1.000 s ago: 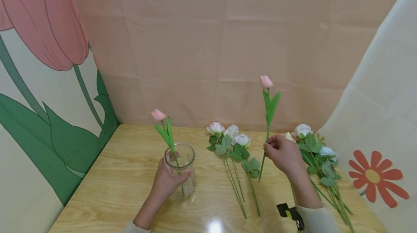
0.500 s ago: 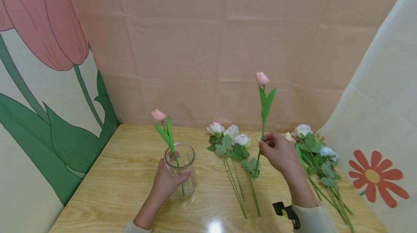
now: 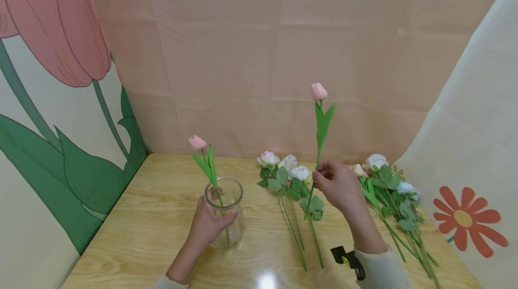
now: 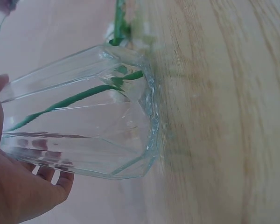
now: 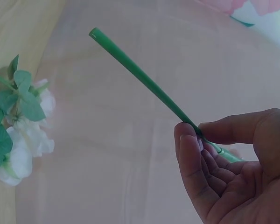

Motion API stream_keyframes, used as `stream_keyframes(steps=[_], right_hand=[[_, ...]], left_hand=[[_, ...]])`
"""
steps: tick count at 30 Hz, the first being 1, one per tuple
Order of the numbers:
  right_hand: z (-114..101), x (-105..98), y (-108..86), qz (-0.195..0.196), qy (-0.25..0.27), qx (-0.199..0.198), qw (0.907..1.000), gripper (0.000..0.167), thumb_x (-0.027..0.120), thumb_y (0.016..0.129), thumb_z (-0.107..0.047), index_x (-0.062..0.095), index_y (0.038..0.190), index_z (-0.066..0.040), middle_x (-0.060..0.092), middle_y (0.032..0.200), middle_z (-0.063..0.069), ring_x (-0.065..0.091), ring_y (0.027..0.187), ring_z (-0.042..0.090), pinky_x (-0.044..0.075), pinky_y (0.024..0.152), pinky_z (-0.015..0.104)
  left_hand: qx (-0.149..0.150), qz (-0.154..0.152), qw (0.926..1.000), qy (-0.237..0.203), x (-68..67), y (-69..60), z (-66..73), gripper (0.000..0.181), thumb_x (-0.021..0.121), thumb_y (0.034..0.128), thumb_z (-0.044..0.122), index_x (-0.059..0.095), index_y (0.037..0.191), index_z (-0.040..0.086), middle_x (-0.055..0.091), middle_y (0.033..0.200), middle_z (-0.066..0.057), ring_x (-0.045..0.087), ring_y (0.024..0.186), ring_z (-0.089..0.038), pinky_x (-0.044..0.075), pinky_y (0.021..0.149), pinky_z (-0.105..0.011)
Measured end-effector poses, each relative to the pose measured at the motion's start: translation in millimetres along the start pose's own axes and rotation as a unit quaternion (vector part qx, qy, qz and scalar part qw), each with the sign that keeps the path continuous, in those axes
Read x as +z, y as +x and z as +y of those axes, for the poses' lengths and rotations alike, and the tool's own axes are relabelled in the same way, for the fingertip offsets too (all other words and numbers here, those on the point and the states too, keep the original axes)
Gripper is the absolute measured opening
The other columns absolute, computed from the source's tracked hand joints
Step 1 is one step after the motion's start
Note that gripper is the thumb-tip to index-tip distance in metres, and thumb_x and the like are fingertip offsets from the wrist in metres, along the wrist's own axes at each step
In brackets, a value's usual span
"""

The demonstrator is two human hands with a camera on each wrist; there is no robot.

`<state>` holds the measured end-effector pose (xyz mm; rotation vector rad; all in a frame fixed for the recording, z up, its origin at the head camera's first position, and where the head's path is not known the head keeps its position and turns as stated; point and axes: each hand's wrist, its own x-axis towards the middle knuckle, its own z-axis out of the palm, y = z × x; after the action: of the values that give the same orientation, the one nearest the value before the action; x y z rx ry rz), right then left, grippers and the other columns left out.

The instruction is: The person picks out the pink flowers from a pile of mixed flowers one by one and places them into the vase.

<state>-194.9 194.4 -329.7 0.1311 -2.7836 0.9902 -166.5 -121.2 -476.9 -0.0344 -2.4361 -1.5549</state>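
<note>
My left hand (image 3: 208, 222) grips a clear glass vase (image 3: 234, 230) near its neck; in the left wrist view the fingers wrap the faceted glass (image 4: 84, 140). One pink tulip (image 3: 197, 142) leans left out of the vase, its green stem (image 4: 79, 96) visible through the glass. My right hand (image 3: 341, 188) pinches the stem of a second pink tulip (image 3: 319, 91) between thumb and fingers, bloom upward, above the table. In the right wrist view, the bare stem end (image 5: 130, 65) extends past the fingertips of the right hand (image 5: 224, 172).
White roses (image 3: 300, 174) with leafy stems lie right of the vase, partly behind the held tulip. A larger pile of flowers (image 3: 406, 208) lies at the table's right side. A black strap-like item (image 3: 349, 262) is by the right sleeve. Printed cloths stand around the wooden table (image 3: 133, 235).
My right hand has moved left with its tulip, whose bloom is also slightly higher, now over the white roses' leaves. The left hand and vase have stayed in place.
</note>
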Motion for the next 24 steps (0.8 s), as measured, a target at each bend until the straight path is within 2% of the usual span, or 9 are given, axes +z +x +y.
stream_keyframes(steps=[15, 24], right_hand=[[-23, 6, 3.6, -0.013, 0.03, -0.017, 0.9993, 0.022, 0.062, 0.1, -0.024, 0.061, 0.111, -0.005, 0.073, 0.097, 0.009, 0.071, 0.08, 0.016, 0.052, 0.063, 0.031], [-37, 12, 4.9, -0.008, 0.04, -0.033, 0.9986, 0.021, 0.064, 0.099, -0.022, 0.063, 0.111, -0.005, 0.072, 0.096, 0.008, 0.07, 0.078, 0.015, 0.054, 0.063, 0.03]], left_hand=[[0.011, -0.003, 0.9999, 0.005, -1.0, -0.2, 0.6, 0.076, 0.087, 0.077, 0.043, 0.051, 0.139, 0.019, 0.051, 0.137, -0.024, 0.051, 0.127, -0.047, 0.046, 0.096, -0.071], [-0.002, -0.002, 1.0, 0.001, -0.6, -0.5, 0.9, 0.077, 0.087, 0.0757, 0.045, 0.051, 0.14, 0.02, 0.05, 0.138, -0.023, 0.051, 0.128, -0.047, 0.045, 0.098, -0.071]])
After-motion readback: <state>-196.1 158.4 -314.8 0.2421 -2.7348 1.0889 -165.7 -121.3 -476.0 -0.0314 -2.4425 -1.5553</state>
